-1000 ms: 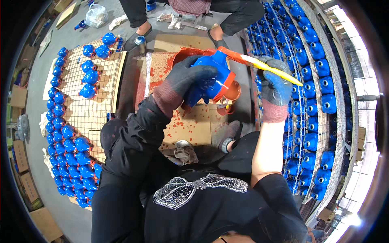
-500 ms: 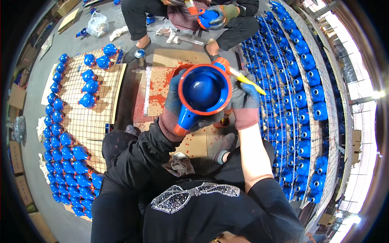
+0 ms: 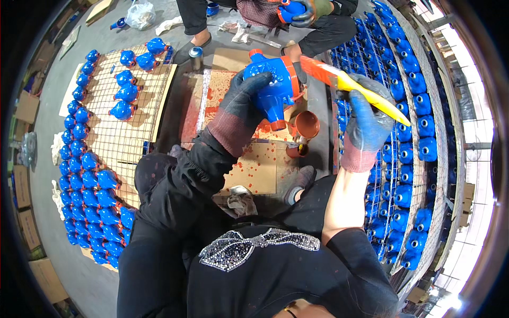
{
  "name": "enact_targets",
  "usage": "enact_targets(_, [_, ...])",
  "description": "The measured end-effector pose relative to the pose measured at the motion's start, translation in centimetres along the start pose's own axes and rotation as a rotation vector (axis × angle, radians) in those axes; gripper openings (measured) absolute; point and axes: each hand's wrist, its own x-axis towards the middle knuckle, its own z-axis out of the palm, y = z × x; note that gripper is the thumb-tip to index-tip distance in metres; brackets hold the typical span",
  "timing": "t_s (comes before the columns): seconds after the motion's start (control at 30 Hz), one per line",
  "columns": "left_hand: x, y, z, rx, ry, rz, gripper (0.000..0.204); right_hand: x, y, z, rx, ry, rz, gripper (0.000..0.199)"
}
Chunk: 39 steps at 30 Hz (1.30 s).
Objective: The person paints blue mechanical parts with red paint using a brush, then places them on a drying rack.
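My left hand, in a dark glove, grips a blue pipe-fitting body with orange-red rims. The fitting lies on its side, its wide rim turned to the right and a side port pointing down toward me. In my gloved right hand is a paintbrush with a yellow handle. Its bristle end, coated in orange-red, points left near the fitting's wide rim. Whether the bristles touch the rim I cannot tell. Below the fitting stand an orange-red paint pot and a smaller paint can.
Many finished-looking blue fittings sit on a wire mesh rack at left. Stacked racks of blue fittings rise at right. Red-spattered cardboard covers the floor. Opposite, a co-worker's gloved hand holds another fitting; a spray can stands nearby.
The fitting has turned from its open mouth facing me to lying sideways, and has risen slightly. My right hand has moved right and up with the brush, away from the fitting.
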Motion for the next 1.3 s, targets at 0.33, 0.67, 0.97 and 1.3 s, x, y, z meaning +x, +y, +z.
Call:
enact_targets(0.33, [1.2, -1.6, -1.8, 0.307, 0.339, 0.156, 0.047, -1.9, 0.6, 1.5, -0.365, -0.15, -0.11, 0.018])
enact_targets(0.67, [0.3, 0.6, -0.6, -0.224, 0.103, 0.106, 0.048, -3.6, 0.1, 1.5, -0.525, -0.257, -0.3, 0.021])
enact_targets(0.97, [-0.5, 2.6, 1.0, -0.351, 0.141, 0.063, 0.06, -4.9, -1.8, 1.6, -0.39, -0.157, -0.359, 0.016])
enact_targets(1.3, [0.4, 3.3, -2.5, 0.156, -0.023, 0.455, 0.043, -6.5, -3.7, 5.2, -0.437, -0.646, -0.7, 0.026])
